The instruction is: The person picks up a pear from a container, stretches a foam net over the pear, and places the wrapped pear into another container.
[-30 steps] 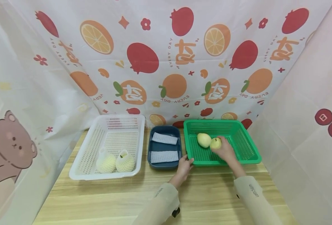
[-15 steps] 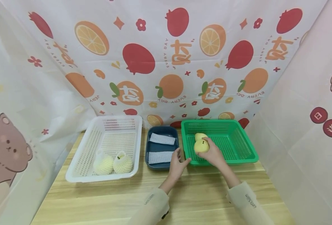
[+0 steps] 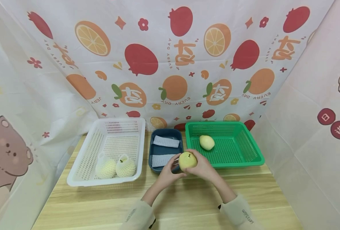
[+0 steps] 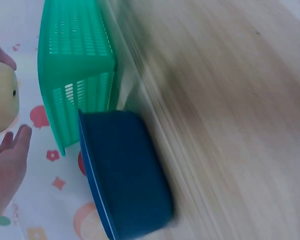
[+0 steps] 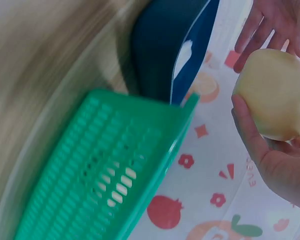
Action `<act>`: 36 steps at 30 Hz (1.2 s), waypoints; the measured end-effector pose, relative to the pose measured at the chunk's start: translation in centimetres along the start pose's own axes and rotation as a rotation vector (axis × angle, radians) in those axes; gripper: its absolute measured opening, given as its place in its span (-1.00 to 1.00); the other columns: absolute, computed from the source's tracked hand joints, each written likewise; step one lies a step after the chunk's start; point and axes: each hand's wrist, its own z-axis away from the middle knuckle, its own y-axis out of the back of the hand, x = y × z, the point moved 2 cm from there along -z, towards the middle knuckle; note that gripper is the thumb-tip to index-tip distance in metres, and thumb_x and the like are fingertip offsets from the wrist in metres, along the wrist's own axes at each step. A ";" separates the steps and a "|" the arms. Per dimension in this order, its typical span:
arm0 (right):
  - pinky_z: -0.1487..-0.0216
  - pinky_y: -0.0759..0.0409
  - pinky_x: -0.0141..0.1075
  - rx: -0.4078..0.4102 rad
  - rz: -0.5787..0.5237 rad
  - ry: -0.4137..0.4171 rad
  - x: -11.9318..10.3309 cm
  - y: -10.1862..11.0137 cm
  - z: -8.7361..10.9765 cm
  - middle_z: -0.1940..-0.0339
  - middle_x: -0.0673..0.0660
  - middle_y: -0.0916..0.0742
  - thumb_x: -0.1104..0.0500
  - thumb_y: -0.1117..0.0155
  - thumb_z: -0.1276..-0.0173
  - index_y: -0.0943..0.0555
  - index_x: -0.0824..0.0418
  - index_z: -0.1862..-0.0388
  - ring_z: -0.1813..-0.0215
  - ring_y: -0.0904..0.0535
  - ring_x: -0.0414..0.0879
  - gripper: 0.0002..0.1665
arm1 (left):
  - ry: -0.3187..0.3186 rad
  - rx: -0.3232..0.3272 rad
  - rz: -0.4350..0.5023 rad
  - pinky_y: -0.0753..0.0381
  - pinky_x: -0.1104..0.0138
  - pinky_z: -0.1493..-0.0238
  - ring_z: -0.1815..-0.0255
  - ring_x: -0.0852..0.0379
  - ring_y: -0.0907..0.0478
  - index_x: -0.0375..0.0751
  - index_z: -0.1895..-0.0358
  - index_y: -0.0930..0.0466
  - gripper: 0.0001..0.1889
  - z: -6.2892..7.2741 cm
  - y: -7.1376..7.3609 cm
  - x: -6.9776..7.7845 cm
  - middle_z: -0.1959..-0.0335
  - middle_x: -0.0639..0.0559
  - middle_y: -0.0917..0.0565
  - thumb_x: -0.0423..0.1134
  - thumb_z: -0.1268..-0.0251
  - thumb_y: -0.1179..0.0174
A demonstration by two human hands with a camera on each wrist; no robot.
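A yellow-green pear is held in my right hand, fingers and thumb curled round its side. Its short stem points up in the head view. My left hand is right beside the pear, fingers spread and lightly bent around its left side; in the right wrist view this left hand shows open fingers behind the pear. Below the hands is a dark blue tray with two white foam net sleeves, the nearer one partly covered by my left hand.
The green basket at right has one bare pear in it. At left, a white basket holds two pears in foam nets. A printed fruit cloth hangs close behind the containers; the wooden table extends in front.
My right hand has lifted the pear out of the green basket and brought it left. My left hand has let go of the green basket's rim and come up beside the pear.
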 end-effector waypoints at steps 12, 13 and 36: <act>0.16 -0.45 -0.13 -0.108 -0.038 0.060 1.0 -3.7 0.4 -0.16 0.11 -0.44 0.01 -0.47 0.04 -0.34 0.07 -0.30 0.02 -0.41 -0.03 -0.12 | 0.020 -0.049 -0.007 -0.36 0.14 -0.13 -0.18 -0.20 -0.27 -0.40 -0.33 -0.09 -0.18 1.9 1.7 -0.6 -0.24 -0.33 -0.23 -0.48 0.02 -0.34; 0.16 -0.45 -0.14 -0.114 -0.053 0.058 1.1 -4.0 0.5 -0.16 0.12 -0.44 0.02 -0.47 0.03 -0.33 0.07 -0.31 0.01 -0.41 -0.02 -0.12 | 0.022 -0.045 -0.015 -0.37 0.14 -0.12 -0.18 -0.20 -0.27 -0.41 -0.32 -0.10 -0.19 2.0 1.8 -0.8 -0.23 -0.33 -0.24 -0.47 0.02 -0.35; -0.10 -0.42 -0.10 -0.218 -0.548 -0.073 3.4 -6.4 1.8 -0.17 0.38 -0.44 0.31 -0.29 -0.19 -0.24 0.43 -0.22 -0.18 -0.37 0.22 -0.34 | 0.169 -0.144 0.140 -0.33 0.14 -0.16 -0.24 -0.20 -0.24 -0.33 -0.34 -0.11 -0.24 4.0 4.0 -6.4 -0.27 -0.29 -0.25 -0.33 -0.07 -0.31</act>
